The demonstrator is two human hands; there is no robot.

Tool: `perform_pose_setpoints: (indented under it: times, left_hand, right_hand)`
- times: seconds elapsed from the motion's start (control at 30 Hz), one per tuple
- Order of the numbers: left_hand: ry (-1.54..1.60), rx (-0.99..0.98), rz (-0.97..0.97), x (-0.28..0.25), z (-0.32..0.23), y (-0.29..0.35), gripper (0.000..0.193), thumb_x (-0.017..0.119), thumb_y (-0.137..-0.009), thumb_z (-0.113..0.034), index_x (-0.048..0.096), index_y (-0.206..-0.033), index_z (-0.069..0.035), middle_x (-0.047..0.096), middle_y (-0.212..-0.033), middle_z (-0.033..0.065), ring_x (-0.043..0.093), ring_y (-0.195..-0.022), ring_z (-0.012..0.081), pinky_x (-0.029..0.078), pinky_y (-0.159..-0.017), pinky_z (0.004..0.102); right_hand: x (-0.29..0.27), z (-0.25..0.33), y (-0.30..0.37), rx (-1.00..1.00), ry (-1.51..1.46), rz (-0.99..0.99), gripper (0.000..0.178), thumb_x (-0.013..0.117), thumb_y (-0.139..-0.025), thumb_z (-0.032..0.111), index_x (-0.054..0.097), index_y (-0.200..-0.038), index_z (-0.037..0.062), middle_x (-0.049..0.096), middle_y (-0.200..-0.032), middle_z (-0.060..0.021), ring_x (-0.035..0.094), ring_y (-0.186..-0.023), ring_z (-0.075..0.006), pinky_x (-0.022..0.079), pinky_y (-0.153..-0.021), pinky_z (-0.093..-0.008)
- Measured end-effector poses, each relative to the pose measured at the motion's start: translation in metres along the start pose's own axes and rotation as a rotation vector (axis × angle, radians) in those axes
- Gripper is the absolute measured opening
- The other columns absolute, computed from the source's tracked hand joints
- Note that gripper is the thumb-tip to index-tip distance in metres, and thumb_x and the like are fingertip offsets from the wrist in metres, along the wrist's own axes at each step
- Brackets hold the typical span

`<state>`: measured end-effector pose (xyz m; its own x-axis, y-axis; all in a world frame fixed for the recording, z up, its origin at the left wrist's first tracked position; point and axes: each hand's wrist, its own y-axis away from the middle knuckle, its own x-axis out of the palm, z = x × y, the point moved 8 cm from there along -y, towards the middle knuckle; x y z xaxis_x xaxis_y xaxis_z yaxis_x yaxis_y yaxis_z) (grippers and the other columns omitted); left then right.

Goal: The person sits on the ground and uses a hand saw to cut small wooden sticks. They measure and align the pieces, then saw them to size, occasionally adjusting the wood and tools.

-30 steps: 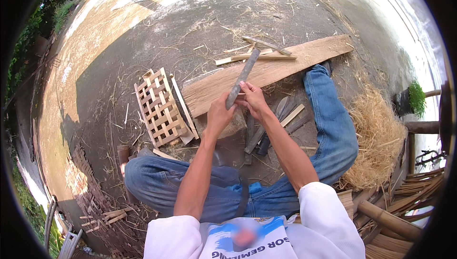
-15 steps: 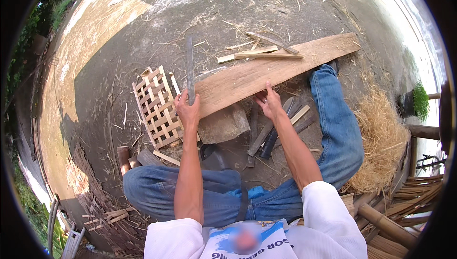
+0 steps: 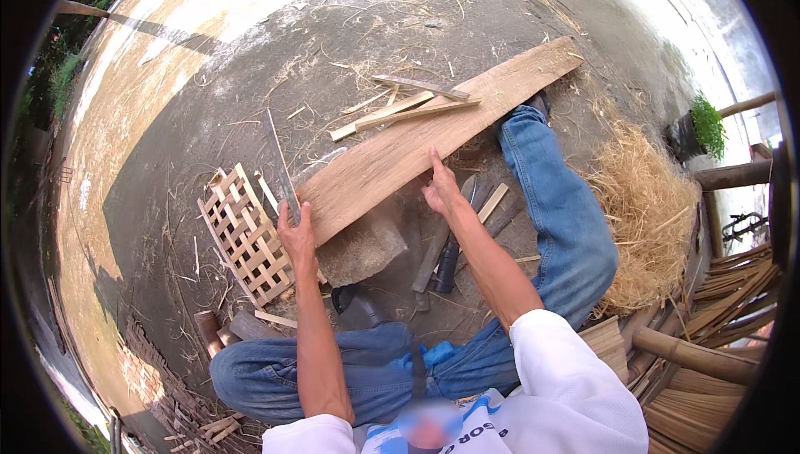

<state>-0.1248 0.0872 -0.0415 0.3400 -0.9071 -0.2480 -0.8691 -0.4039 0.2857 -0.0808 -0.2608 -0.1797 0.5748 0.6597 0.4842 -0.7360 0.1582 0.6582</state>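
A long wooden board [image 3: 467, 112] slants up to the right, its near end over a stone block [image 3: 367, 254]. My left hand [image 3: 297, 233] is closed at that end, pinching a long, narrow grey strip [image 3: 282, 162] that sticks up away from me. Whether the strip is metal or wood I cannot tell. My right hand [image 3: 440, 187] grips the board's near edge, thumb on top and the other fingers partly hidden beneath. Several thin wood strips [image 3: 417, 112] lie across the board's far edge. Below my right hand lies a black-handled knife [image 3: 447, 262].
A woven slat panel [image 3: 250, 233] lies left of my left hand. Other flat tools or strips [image 3: 429, 258] lie beside the knife. My bent legs [image 3: 567, 212] frame the work; a pile of straw-like shavings [image 3: 642, 212] is at right, bamboo poles [image 3: 692, 354] at lower right.
The whole view has shifted and turned slightly. The grey strip leans further left and shows more of its narrow edge. Both hands keep their places on the strip and board.
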Motion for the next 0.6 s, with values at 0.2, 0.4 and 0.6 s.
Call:
perform_pose_setpoints:
  times: [0.2, 0.4, 0.6]
  left_hand:
    - [0.130, -0.032, 0.004, -0.004, -0.004, -0.001, 0.047, 0.073, -0.093, -0.025, 0.065, -0.134, -0.003, 0.061, -0.136, 0.0120, 0.052, -0.128, 0.0228, 0.035, -0.114, 0.0374]
    - [0.164, -0.038, -0.055, -0.007, 0.001, -0.001, 0.040, 0.073, -0.093, -0.026, 0.067, -0.129, -0.010, 0.062, -0.126, 0.0051, 0.054, -0.119, 0.0178, 0.038, -0.109, 0.0366]
    - [0.105, 0.046, -0.116, -0.007, 0.003, -0.003, 0.039, 0.073, -0.093, -0.027, 0.068, -0.129, -0.012, 0.063, -0.123, 0.0028, 0.055, -0.115, 0.0149, 0.041, -0.103, 0.0321]
  right_hand:
    - [0.017, 0.004, 0.017, -0.014, 0.053, 0.050, 0.072, 0.069, -0.096, 0.053, 0.045, -0.144, 0.0056, 0.053, -0.141, -0.0126, 0.051, -0.129, -0.0289, 0.043, -0.108, -0.0540]
    - [0.027, -0.004, 0.034, 0.015, 0.069, 0.112, 0.071, 0.062, -0.097, 0.062, 0.050, -0.141, 0.0069, 0.062, -0.129, -0.0115, 0.059, -0.120, -0.0257, 0.048, -0.102, -0.0492]
    - [0.019, 0.004, 0.026, -0.012, 0.305, 0.079, 0.075, 0.062, -0.094, 0.067, 0.055, -0.134, 0.0036, 0.065, -0.122, -0.0127, 0.062, -0.113, -0.0267, 0.048, -0.099, -0.0514]
